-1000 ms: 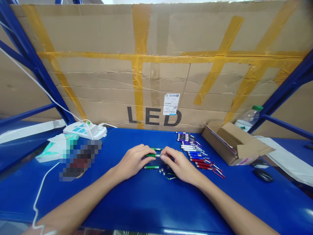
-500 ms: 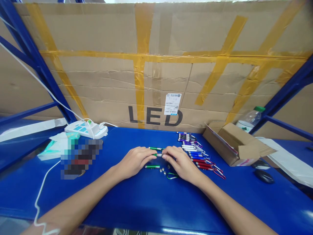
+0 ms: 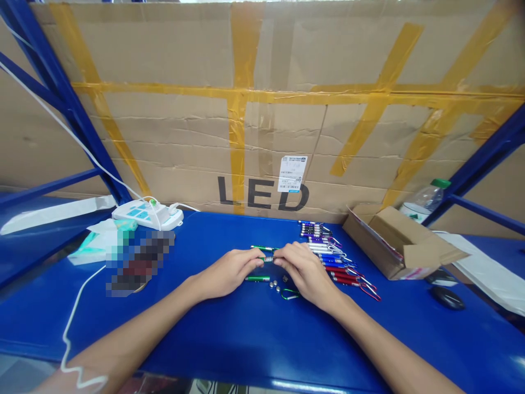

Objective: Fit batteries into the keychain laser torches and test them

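Observation:
My left hand (image 3: 230, 272) and my right hand (image 3: 307, 272) meet over the middle of the blue table, fingertips pinched on opposite ends of a small green-and-silver penlight (image 3: 268, 259). Its silver section shows between them; the ends are hidden by my fingers. Just beyond lies another slim green penlight (image 3: 261, 248). Nearer me is a green tube (image 3: 258, 279), with several button cells (image 3: 274, 285) to its right. A green carabiner (image 3: 290, 295) and a small dark part (image 3: 285, 279) rest beneath my right hand.
Rows of coloured penlights with carabiners (image 3: 328, 261) lie right of my hands. Farther right are an open cardboard box (image 3: 381, 246), a black mouse (image 3: 447, 298) and a bottle (image 3: 426, 200). A power strip (image 3: 143, 214) and tissue pack (image 3: 98, 241) sit left; a large carton (image 3: 188, 148) stands behind.
The whole view has shifted slightly, so things sit a little farther right. Both hands keep their pinch on the penlight, with only slight finger movement.

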The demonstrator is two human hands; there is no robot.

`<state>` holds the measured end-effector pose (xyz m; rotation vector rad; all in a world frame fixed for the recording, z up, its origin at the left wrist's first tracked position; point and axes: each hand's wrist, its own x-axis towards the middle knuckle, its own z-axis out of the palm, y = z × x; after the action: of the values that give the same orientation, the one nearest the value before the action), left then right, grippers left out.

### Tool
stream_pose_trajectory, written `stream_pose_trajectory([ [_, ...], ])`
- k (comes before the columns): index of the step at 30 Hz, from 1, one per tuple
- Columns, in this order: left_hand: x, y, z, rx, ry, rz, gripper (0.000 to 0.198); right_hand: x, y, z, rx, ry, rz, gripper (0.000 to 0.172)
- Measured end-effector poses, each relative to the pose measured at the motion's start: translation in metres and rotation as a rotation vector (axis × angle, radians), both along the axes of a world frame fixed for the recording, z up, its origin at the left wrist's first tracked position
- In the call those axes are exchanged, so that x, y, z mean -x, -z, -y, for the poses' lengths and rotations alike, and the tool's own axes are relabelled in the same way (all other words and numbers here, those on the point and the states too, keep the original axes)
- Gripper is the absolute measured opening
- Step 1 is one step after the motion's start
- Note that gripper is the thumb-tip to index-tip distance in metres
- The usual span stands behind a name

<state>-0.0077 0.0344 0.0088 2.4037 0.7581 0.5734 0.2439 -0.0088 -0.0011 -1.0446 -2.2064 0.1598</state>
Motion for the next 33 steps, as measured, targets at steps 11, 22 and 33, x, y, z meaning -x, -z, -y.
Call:
stream_pose_trajectory([
  [11, 0.000, -0.006, 0.000, 0.178, 0.068, 0.035, 0.043, 0.001, -0.004, 0.002, -0.013, -0.010, 0.032, 0.033],
  [22, 0.003, 0.006, -0.001, -0.376, -0.062, 0.072, 0.029, 0.007, -0.006, 0.003, 0.502, -0.002, -0.400, 0.038],
  [33, 0.003, 0.011, -0.005, -0.394, -0.045, 0.016, 0.034, 0.007, -0.007, 0.000, 0.497, -0.043, -0.392, 0.039],
])
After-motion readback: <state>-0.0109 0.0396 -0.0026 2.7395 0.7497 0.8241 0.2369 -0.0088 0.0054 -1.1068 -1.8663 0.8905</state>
